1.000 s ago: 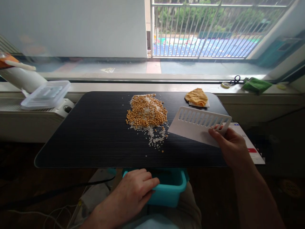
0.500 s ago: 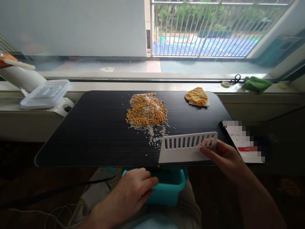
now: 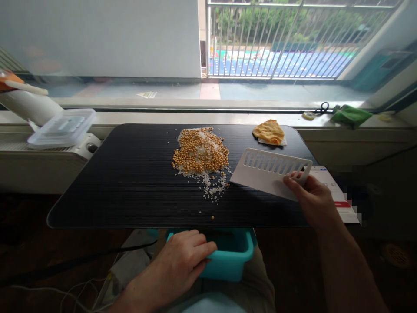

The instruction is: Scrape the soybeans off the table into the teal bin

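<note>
My right hand (image 3: 314, 193) grips a white slotted plastic divider (image 3: 257, 178) by its right end, tilted over the right part of the black table (image 3: 107, 187). The divider's left corner is close to a pile of soybeans (image 3: 189, 161) mixed with white rice (image 3: 213, 188), whose grains trail toward the front. One loose soybean (image 3: 213, 217) lies by the table's front edge. Below that edge, my left hand (image 3: 187, 250) is closed over the rim of a teal plastic basin (image 3: 224, 267) on my lap. The basin's inside is dark, so its contents cannot be made out.
A folded yellow cloth (image 3: 269, 131) lies at the table's back right. At the right edge is a phone (image 3: 342, 193), partly behind my hand. A clear plastic lid (image 3: 61, 128) rests at left. Scissors (image 3: 324, 107) and a green cloth (image 3: 352, 115) are on the sill.
My right hand has raised the divider away from the front edge, back and to the right, and tilted it. The loose soybean has shifted slightly inward. My left hand and the basin stay put.
</note>
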`<state>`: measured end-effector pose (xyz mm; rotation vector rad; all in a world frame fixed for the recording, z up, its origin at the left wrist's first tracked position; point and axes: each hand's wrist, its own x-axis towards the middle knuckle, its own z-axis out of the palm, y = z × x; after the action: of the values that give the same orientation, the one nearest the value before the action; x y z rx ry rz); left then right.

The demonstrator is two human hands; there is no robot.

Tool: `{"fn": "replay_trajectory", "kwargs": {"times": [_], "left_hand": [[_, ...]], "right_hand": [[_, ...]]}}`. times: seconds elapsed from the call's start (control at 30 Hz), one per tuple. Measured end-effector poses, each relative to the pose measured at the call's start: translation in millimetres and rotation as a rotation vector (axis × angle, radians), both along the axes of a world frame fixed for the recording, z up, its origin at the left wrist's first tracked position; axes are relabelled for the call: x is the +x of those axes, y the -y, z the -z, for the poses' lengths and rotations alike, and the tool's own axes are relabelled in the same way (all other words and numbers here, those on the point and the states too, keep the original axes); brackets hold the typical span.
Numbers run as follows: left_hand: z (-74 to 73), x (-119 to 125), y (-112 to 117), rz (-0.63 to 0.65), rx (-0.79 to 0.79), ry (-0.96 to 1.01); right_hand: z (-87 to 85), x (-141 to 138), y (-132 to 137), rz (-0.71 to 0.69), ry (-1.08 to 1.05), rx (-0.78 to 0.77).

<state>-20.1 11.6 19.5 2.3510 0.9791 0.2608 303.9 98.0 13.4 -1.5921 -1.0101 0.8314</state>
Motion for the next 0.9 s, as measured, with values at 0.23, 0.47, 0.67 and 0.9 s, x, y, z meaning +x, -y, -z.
{"fn": "replay_trajectory", "kwargs": {"times": [0.23,0.47,0.67,0.9], "left_hand": [[-0.1,0,-1,0.004,0.004,0.009],[-1.1,0,-1,0.002,-0.003,-0.012],[0.4,-2,0,0.001,0.002,-0.009],[2.0,-3,0,-0.003,0.027,-0.005]], "right_hand": [[0.6,3,6,-0.030,-0.054,0.011],[-2.6,-4,6,-0.138,-0.079,-0.027],[1.1,0,13,-0.095,-0.091,-0.071],[-9.6,0,27,-0.299,-0.051,-0.169]]}}
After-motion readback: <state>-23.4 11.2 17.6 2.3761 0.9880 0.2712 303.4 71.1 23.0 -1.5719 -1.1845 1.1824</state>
